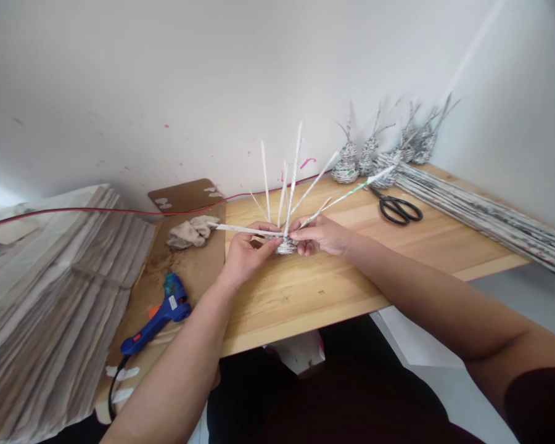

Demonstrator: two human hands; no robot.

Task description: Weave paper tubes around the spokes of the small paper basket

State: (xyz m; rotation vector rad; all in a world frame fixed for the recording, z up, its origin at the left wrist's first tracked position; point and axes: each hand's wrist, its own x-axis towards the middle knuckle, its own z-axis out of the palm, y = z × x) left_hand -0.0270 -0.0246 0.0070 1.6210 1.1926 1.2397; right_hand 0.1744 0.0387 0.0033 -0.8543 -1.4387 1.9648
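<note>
Between my two hands is a small woven paper base (285, 248), close above or on the wooden table. Several rolled paper sticks (294, 176) rise from it and fan outward, one of them green and white. My left hand (250, 250) grips the base from its left side, with the thumb on the near face and a paper stick lying across the fingers to the left. Round the right side, my right hand (321, 235) pinches the weave near the foot of an upright stick. The fingers hide part of the base.
Black-handled scissors (400, 209) lie at right, beside a bundle of paper rolls (476, 216). Several woven gourd shapes (345, 163) stand along the wall. At left are a blue glue gun (160, 314), a crumpled cloth (190, 232) and stacked newspapers (69, 296). A red-black cable (120, 211) runs behind.
</note>
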